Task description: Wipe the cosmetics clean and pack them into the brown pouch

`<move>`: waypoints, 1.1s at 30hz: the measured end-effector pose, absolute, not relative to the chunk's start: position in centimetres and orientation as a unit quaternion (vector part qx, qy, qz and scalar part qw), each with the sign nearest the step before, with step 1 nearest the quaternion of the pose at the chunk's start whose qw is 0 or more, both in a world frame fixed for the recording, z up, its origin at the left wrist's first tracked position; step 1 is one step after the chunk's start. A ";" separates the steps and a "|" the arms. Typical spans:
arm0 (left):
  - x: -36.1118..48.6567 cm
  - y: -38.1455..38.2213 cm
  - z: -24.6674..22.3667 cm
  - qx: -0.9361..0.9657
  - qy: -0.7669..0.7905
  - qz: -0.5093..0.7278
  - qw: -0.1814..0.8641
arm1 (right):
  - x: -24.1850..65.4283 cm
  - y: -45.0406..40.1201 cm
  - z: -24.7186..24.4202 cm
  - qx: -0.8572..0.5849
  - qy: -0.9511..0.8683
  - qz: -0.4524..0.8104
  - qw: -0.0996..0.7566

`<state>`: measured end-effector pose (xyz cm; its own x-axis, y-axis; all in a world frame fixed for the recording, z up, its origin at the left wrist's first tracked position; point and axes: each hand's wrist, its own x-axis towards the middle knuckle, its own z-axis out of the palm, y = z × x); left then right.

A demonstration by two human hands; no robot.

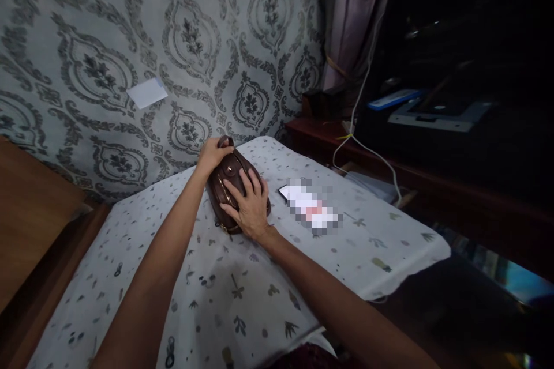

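Note:
A dark brown leather bag (220,189) with gold-coloured zips and a small round badge lies on the printed white cloth (216,294). At the bag's far end, my left hand (213,155) is closed on its short handle loop. My right hand (251,207) rests on the bag's right side, fingers spread over the leather near a zip. The underside of the bag and part of its right side are hidden. To the right of it lies a phone (298,199) with a lit screen, blurred out by pixels.
A patterned wall (190,40) rises behind the cloth, with a white card (147,93) on it. On the right are a dark wooden unit (315,131), a hanging white cable (361,89) and a curtain (352,11). A brown wooden panel (34,213) stands at the left.

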<state>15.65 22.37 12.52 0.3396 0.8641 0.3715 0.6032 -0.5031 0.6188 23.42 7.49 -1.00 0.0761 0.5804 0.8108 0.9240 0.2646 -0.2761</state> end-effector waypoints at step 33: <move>12.8 19.6 13.4 0.790 0.387 0.391 0.270 | 23.5 7.3 -0.8 -0.583 -0.655 -0.168 0.450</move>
<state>12.81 19.60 13.43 0.3949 0.8224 0.4096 0.4008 -0.5553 0.7287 23.47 7.30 -0.76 0.0856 0.6136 0.7850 0.9151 0.2631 -0.3055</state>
